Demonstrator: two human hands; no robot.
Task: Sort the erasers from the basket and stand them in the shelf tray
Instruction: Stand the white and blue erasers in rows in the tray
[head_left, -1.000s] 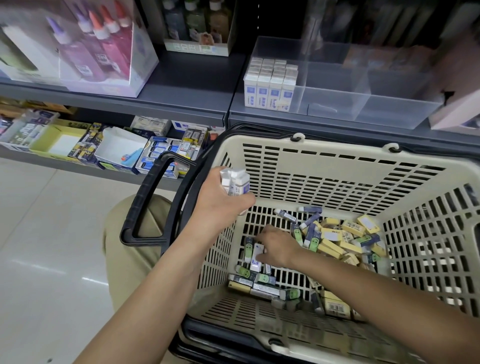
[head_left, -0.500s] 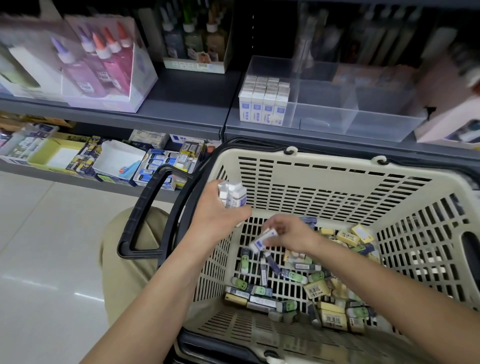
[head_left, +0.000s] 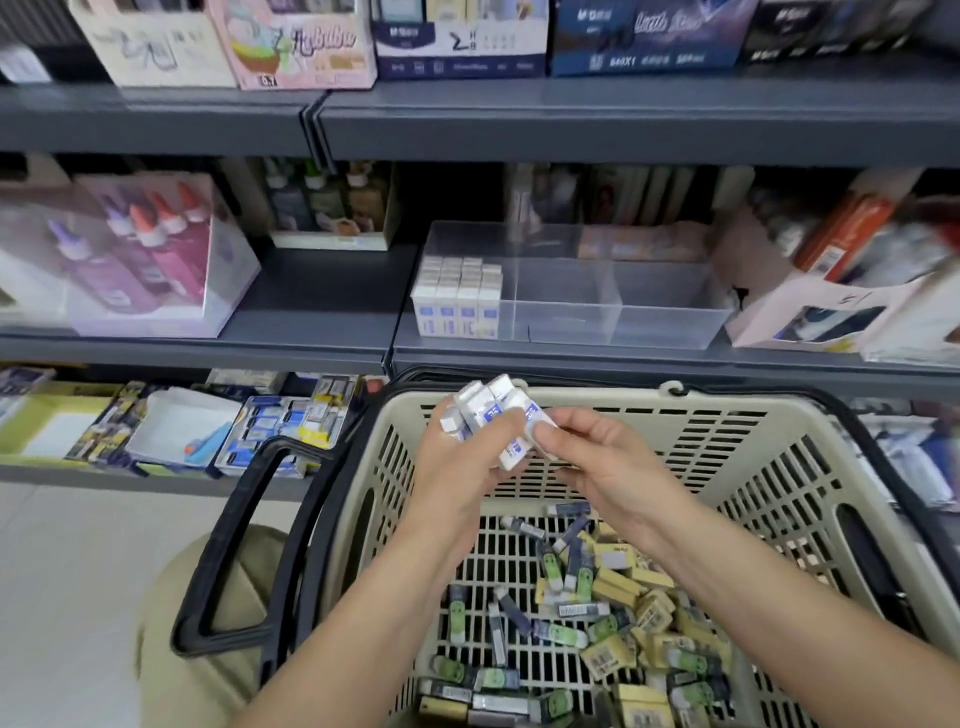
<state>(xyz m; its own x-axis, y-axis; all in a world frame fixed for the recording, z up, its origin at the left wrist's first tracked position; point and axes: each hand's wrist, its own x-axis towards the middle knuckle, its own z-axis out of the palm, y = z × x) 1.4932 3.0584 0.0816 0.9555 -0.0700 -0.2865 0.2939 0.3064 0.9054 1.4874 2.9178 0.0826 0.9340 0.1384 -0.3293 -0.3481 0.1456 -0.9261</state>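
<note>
Fingers first: the left hand (head_left: 457, 467) has its fingers curled tight round a bundle of white erasers (head_left: 483, 408). The right hand (head_left: 597, 457) pinches a single eraser (head_left: 515, 446) by its end between thumb and fingertips (head_left: 545, 430), right against the bundle.

These look like light, stiff little blocks in white sleeves with a blue label. I'd guess the sleeves are a bit slick, so squeeze across the long flat sides and don't overload the fist, or one may squirt out.

At 12 o'clock from the hands, the clear shelf tray (head_left: 649, 312) already has standing erasers (head_left: 460, 301) packed in its 9 o'clock end. Underneath is the beige basket (head_left: 727, 457), with loose mixed erasers (head_left: 597, 613) piled toward 5 o'clock.
</note>
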